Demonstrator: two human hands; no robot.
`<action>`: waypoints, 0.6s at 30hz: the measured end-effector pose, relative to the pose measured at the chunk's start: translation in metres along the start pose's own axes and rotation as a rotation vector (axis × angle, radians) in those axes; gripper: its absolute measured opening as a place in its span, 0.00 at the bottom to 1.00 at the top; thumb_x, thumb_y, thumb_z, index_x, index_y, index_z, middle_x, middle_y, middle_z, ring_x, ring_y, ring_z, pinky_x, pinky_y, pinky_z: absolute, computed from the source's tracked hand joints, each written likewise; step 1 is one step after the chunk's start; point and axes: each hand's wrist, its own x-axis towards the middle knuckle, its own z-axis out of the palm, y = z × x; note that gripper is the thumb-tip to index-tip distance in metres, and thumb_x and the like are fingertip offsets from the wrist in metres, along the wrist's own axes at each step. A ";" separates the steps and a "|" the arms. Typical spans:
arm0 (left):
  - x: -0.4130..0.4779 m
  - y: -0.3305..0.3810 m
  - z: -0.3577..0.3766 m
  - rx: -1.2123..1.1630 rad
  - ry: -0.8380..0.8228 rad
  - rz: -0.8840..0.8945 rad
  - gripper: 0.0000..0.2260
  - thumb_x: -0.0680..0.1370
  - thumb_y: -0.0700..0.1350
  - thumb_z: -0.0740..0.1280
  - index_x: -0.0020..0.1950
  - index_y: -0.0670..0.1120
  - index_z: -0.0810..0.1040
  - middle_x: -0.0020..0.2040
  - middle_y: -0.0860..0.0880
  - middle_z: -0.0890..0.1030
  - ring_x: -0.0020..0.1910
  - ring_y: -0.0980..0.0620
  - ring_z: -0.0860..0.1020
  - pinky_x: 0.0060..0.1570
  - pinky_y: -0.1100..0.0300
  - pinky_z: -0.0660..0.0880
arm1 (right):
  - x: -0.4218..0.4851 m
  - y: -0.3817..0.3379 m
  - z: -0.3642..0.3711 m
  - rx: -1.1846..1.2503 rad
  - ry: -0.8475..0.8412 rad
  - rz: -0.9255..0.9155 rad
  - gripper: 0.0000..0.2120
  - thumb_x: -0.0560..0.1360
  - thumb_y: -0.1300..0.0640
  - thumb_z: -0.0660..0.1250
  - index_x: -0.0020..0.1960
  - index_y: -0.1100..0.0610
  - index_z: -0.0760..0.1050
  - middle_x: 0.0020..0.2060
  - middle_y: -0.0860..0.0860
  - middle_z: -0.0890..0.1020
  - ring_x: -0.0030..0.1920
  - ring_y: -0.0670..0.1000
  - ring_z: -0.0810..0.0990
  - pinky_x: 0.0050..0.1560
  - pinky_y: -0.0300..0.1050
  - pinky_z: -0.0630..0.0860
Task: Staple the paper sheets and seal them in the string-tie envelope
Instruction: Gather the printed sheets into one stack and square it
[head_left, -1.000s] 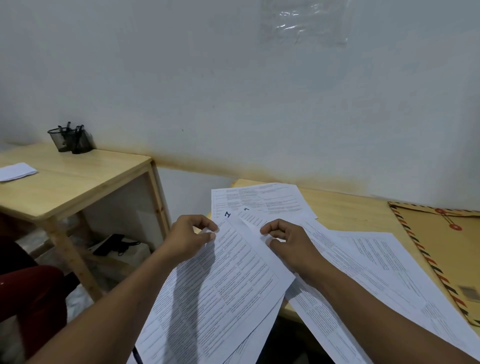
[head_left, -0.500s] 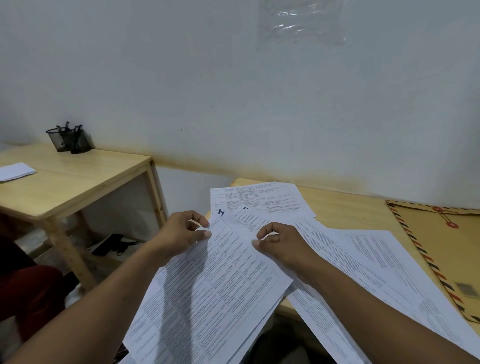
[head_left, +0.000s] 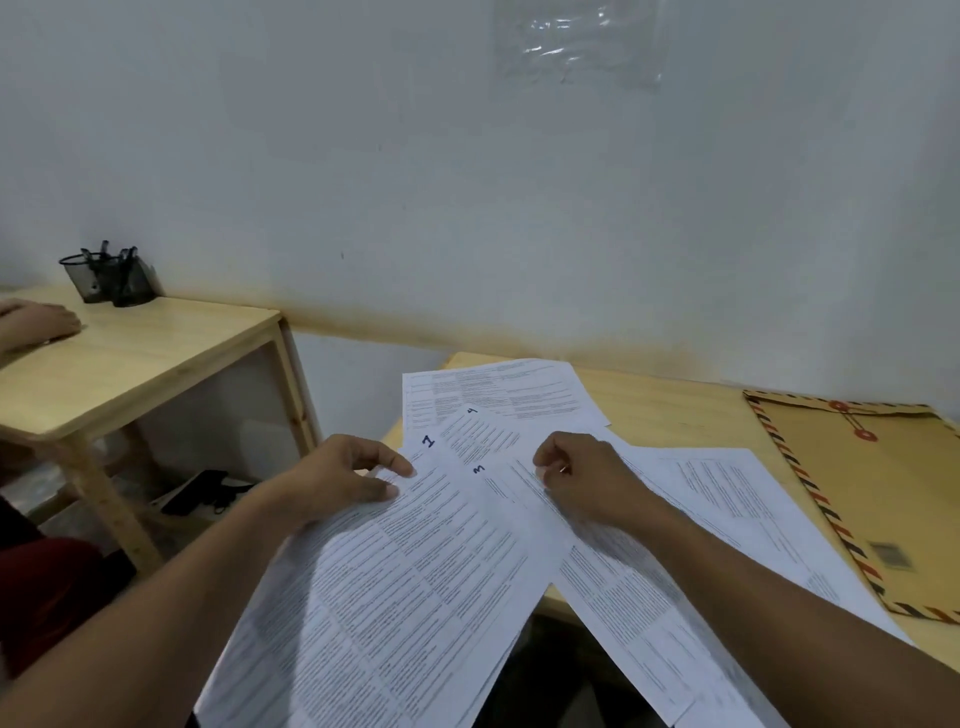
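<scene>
Loosely fanned, the printed paper sheets (head_left: 415, 582) lie across the near-left corner of the tabletop (head_left: 670, 410), several hanging past its front edge, with pen-marked numbers at their top corners. The left hand (head_left: 343, 480) pinches the top-left corner of the sheet marked 1 (head_left: 429, 441) between thumb and fingers; the right hand (head_left: 582, 475) is curled with fingertips pressing the sheet marked 3 (head_left: 478, 469), though a pinch cannot be confirmed. Such paper is light, limp and slippery; gripping corners and squaring edges should work best. The string-tie envelope (head_left: 872, 499) lies flat at the tabletop's right edge, stiffer and untouched.
</scene>
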 end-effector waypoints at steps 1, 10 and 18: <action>-0.001 -0.003 -0.001 0.012 0.011 -0.009 0.09 0.75 0.36 0.76 0.49 0.50 0.88 0.52 0.50 0.88 0.51 0.47 0.86 0.56 0.52 0.81 | 0.002 0.009 -0.007 -0.091 0.001 -0.003 0.04 0.77 0.58 0.66 0.50 0.52 0.78 0.49 0.45 0.82 0.49 0.49 0.80 0.52 0.46 0.77; 0.008 -0.001 0.008 -0.006 0.113 0.025 0.10 0.75 0.36 0.75 0.51 0.49 0.88 0.52 0.46 0.87 0.49 0.46 0.86 0.45 0.62 0.79 | -0.003 0.048 -0.037 -0.509 -0.062 0.039 0.13 0.77 0.47 0.66 0.60 0.49 0.74 0.60 0.47 0.77 0.63 0.52 0.74 0.60 0.51 0.72; 0.022 0.011 0.039 0.009 0.090 0.076 0.10 0.75 0.37 0.75 0.48 0.52 0.88 0.52 0.49 0.87 0.48 0.48 0.86 0.55 0.50 0.82 | -0.018 0.065 -0.043 -0.425 -0.004 0.044 0.22 0.77 0.45 0.66 0.68 0.50 0.70 0.64 0.49 0.75 0.65 0.53 0.72 0.64 0.54 0.71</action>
